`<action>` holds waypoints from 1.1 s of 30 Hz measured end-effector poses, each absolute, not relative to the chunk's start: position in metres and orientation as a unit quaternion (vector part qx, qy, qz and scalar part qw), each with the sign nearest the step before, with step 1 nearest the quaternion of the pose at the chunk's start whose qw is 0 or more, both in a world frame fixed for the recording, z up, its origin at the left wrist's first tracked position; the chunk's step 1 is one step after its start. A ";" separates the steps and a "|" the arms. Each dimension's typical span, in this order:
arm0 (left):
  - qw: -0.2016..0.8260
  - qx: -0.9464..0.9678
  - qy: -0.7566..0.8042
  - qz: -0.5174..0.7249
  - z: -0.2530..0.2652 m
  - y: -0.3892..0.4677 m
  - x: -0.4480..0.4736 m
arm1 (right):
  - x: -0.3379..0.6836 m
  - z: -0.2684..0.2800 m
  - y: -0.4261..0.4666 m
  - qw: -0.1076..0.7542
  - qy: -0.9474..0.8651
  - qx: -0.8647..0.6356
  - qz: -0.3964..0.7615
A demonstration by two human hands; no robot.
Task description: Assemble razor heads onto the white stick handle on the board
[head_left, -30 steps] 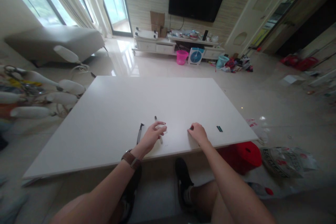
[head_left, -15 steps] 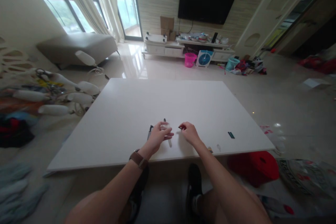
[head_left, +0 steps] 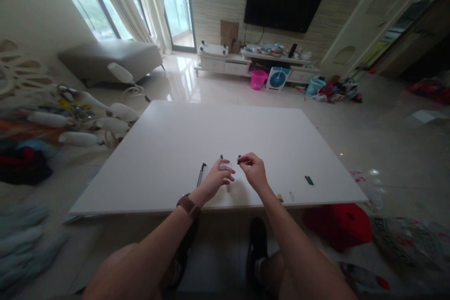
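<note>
My left hand (head_left: 218, 179), with a brown-strapped watch (head_left: 189, 206) on the wrist, hovers over the white table (head_left: 197, 126) with its fingers apart. Beneath it lies a slim pen-like thing, mostly covered, its dark tip (head_left: 221, 156) poking out beyond the fingers. Between the thumb and fingers of my right hand (head_left: 253, 168) is a small black piece (head_left: 239, 160), too small to identify. Left of my left hand lies a thin black and grey stick-like tool (head_left: 200, 175).
Two short dark strips (head_left: 309, 180) lie to the right on the table. Near its front edge are a small clear piece (head_left: 291, 196) and a small brownish piece (head_left: 280, 198). A red stool (head_left: 341, 225) stands below the right edge; a chandelier (head_left: 112, 124) stands left.
Both hands have shifted slightly forward. My left fingers have spread, and the whitish clear thing seen at them is hard to make out now. The black piece in my right hand shows more upright.
</note>
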State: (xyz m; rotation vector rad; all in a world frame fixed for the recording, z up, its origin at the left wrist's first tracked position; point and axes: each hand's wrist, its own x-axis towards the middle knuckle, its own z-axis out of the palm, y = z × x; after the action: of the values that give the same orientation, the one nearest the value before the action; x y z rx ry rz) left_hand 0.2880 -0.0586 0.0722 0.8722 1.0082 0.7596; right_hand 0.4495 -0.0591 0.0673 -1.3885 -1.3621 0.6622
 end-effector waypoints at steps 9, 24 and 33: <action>0.723 0.390 0.448 0.352 0.068 -0.047 0.289 | 0.446 0.067 -0.048 0.533 -0.526 -0.553 0.366; 0.751 0.368 0.374 0.400 0.057 -0.050 0.298 | 0.442 0.079 -0.065 0.430 -0.739 -0.492 0.163; 0.765 0.338 0.366 0.409 0.060 -0.055 0.292 | 0.437 0.071 -0.068 0.433 -0.741 -0.481 0.179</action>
State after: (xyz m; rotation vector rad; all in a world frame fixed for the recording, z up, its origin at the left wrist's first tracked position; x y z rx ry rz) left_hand 0.2921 -0.0554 0.0600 0.7346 0.7956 0.8878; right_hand 0.4371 -0.0677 0.0709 -1.1984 -1.8470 0.4463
